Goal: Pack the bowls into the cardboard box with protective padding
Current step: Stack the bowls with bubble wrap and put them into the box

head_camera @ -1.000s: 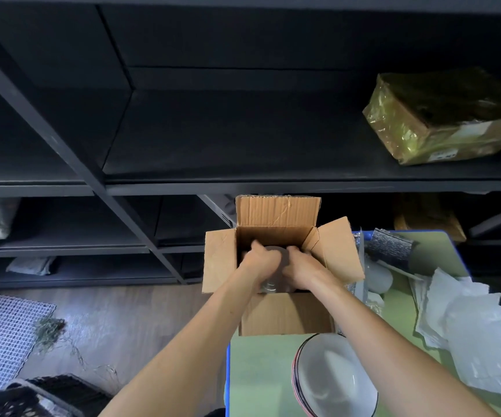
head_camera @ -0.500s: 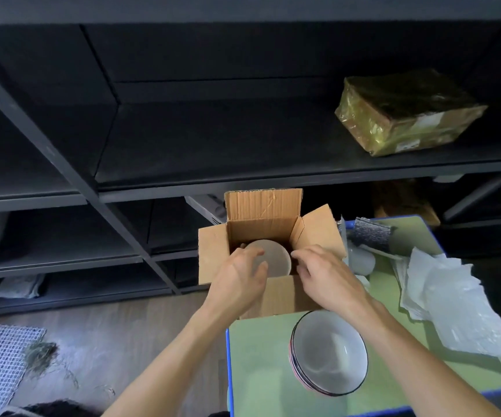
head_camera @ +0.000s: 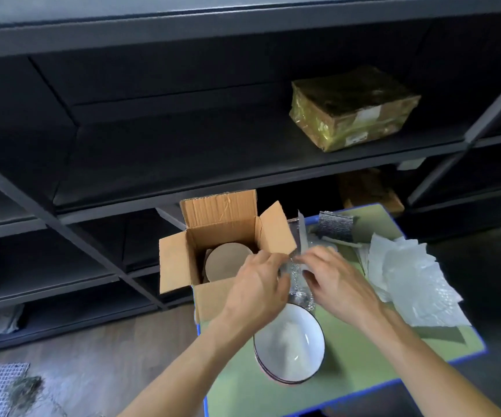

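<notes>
Just past bowls (head_camera: 291, 341), L hand (head_camera: 255, 284) & R hand (head_camera: 339, 284) pinch padding (head_camera: 296, 282) beside box (head_camera: 177, 266).

I'm in a stockroom: dark metal shelving (head_camera: 183, 145) stands before me, a taped parcel (head_camera: 354, 109) on one shelf, bubble wrap (head_camera: 417, 275) heaped on my counter (head_camera: 348, 383).

Box mouth: brown cardboard box (head_camera: 180, 266) stands with flaps spread, open from above and from the left.
Box floor: a round beige disc (head_camera: 225, 263) fills most of it, leaving thin gaps at the walls.
Right flap gap: blocked by a silvery padding sheet (head_camera: 301, 236) pinched by the right hand (head_camera: 339, 281), with the left hand (head_camera: 258, 290) against it.
Near edge: stack of white dark-rimmed bowls (head_camera: 291, 341); bare green tabletop (head_camera: 363, 356) just right.
Far right: crumpled clear bubble-wrap sheets (head_camera: 411, 284).
</notes>
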The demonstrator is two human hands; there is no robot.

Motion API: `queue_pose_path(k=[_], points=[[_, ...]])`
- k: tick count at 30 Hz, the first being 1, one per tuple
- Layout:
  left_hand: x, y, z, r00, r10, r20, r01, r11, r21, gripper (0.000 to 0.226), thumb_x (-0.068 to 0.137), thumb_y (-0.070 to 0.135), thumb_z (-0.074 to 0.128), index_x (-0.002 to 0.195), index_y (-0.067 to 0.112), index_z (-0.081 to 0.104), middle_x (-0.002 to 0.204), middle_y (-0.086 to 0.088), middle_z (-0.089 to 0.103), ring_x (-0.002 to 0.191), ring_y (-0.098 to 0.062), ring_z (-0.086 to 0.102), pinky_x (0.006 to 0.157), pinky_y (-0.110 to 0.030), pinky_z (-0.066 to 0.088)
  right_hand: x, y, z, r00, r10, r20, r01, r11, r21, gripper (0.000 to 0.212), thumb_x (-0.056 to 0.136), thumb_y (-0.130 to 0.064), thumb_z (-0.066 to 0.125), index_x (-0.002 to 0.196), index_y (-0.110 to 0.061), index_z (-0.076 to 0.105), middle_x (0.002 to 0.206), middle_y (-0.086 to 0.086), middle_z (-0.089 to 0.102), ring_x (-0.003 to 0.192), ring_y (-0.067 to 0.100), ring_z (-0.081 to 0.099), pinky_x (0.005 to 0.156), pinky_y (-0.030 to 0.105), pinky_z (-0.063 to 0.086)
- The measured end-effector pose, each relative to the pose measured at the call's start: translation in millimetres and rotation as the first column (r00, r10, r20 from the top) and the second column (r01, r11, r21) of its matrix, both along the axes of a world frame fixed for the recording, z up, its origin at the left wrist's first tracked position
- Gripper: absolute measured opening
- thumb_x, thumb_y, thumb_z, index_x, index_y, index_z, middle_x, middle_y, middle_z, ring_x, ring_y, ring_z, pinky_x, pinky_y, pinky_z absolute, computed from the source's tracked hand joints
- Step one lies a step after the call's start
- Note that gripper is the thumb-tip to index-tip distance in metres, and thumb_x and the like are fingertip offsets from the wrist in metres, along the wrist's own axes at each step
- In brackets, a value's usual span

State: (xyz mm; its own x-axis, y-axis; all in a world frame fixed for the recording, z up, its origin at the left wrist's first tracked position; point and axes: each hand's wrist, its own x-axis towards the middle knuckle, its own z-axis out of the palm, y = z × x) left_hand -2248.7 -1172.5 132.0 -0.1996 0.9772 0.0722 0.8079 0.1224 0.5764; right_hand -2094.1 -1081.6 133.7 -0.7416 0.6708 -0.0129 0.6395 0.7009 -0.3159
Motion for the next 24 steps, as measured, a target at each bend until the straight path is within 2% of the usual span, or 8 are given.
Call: queue_pose_path(k=[3, 6, 10, 15, 18, 21, 24], points=[[32, 22, 2, 0.998, -0.064, 0.030, 0.063, 0.997, 0.036, 0.028, 0.097, 0.023, 0.052, 0.121, 0.017, 0.063, 0.112, -0.005, 0.064, 0.103, -0.027, 0.055, 0.092, -0.039, 0.042, 34, 12, -2, 0.998, -0.053, 0.033, 0.053, 0.999, 0.000, 0.036, 0.099, -0.022, 0.050, 0.134, -0.021, 0.056, 0.121, -0.004, 0.055, 0.115, 0.019, 0.048, 0.093, 0.030, 0.042], [67, 47, -4, 0.988, -0.147, 0.048, 0.145, 0.989, 0.038, 0.028, 0.096, 0.023, 0.054, 0.121, 0.015, 0.064, 0.114, -0.004, 0.064, 0.108, -0.025, 0.055, 0.094, -0.032, 0.040, 72, 24, -10, 0.990, -0.123, 0.071, 0.125, 0.992, -0.022, 0.036, 0.100, -0.024, 0.047, 0.136, -0.022, 0.053, 0.124, -0.004, 0.054, 0.117, 0.021, 0.048, 0.094, 0.031, 0.042], [112, 79, -22, 0.973, -0.231, 0.029, 0.232, 0.970, -0.076, 0.034, 0.098, 0.029, 0.049, 0.128, 0.017, 0.059, 0.120, -0.005, 0.061, 0.110, -0.026, 0.055, 0.096, -0.038, 0.043, 124, 39, -29, 0.957, -0.260, 0.130, 0.269, 0.961, -0.059, 0.040, 0.102, -0.028, 0.045, 0.141, -0.024, 0.049, 0.133, -0.007, 0.051, 0.124, 0.017, 0.044, 0.093, 0.029, 0.043], [152, 119, -47, 0.964, -0.265, -0.012, 0.259, 0.949, -0.180, 0.039, 0.098, 0.032, 0.048, 0.133, 0.016, 0.052, 0.121, -0.007, 0.059, 0.111, -0.030, 0.055, 0.090, -0.038, 0.046, 185, 58, -54, 0.882, -0.408, 0.234, 0.442, 0.890, -0.113, 0.042, 0.101, -0.026, 0.045, 0.143, -0.025, 0.047, 0.139, -0.007, 0.048, 0.129, 0.019, 0.040, 0.094, 0.034, 0.045], [166, 147, -61, 0.961, -0.274, -0.047, 0.252, 0.931, -0.265, 0.042, 0.098, 0.034, 0.047, 0.134, 0.013, 0.047, 0.121, -0.011, 0.057, 0.114, -0.033, 0.053, 0.092, -0.040, 0.046, 213, 67, -66, 0.833, -0.475, 0.285, 0.528, 0.835, -0.152, 0.043, 0.100, -0.025, 0.045, 0.143, -0.025, 0.048, 0.140, -0.004, 0.048, 0.130, 0.021, 0.041, 0.098, 0.037, 0.045], [174, 175, -75, 0.962, -0.260, -0.082, 0.217, 0.913, -0.345, 0.048, 0.099, 0.039, 0.047, 0.136, 0.010, 0.043, 0.130, -0.013, 0.053, 0.119, -0.033, 0.051, 0.095, -0.042, 0.044, 230, 75, -75, 0.793, -0.514, 0.327, 0.584, 0.795, -0.164, 0.040, 0.099, -0.024, 0.046, 0.138, -0.023, 0.052, 0.135, 0.000, 0.052, 0.126, 0.025, 0.044, 0.096, 0.038, 0.045], [182, 197, -88, 0.961, -0.248, -0.126, 0.184, 0.906, -0.382, 0.049, 0.098, 0.046, 0.047, 0.130, 0.009, 0.044, 0.127, -0.013, 0.054, 0.116, -0.033, 0.053, 0.090, -0.042, 0.045, 239, 79, -80, 0.771, -0.527, 0.359, 0.612, 0.770, -0.183, 0.033, 0.098, -0.021, 0.046, 0.129, -0.019, 0.056, 0.130, 0.003, 0.054, 0.124, 0.027, 0.045, 0.092, 0.041, 0.048]])
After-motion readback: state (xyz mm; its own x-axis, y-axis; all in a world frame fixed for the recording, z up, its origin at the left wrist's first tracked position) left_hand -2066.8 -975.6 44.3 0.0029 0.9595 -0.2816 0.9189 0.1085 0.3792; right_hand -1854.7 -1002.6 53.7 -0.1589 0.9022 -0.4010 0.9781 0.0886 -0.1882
